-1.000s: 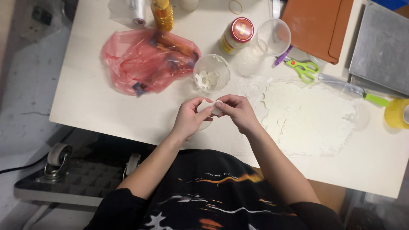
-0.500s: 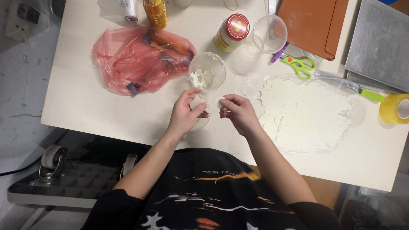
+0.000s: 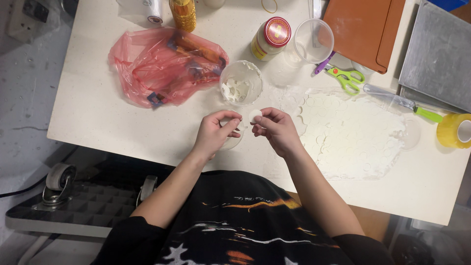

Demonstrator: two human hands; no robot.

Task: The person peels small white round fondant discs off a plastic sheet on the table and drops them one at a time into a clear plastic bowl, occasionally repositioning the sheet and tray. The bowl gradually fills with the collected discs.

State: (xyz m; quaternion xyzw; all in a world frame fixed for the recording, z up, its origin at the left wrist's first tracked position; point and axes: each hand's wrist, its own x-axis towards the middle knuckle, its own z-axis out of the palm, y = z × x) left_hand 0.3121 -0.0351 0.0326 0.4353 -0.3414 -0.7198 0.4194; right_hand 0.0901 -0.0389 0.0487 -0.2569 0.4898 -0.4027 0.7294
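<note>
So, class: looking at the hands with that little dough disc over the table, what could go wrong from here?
1. The small dough disc is pinched only by fingertips of the right hand, with the left hand close beside; thin dough could tear or stretch.
2. The plastic cup of cut discs stands just beyond the knuckles, so it might get knocked over.
3. The rolled dough sheet lies beside the right forearm, which may drag across it.

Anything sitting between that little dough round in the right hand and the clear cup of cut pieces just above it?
Nothing visible does. The right hand pinches the dough round at its fingertips, and the clear cup stands just beyond it on the table, with only bare floured surface between. The left hand is beside the round, not in the path.
</note>
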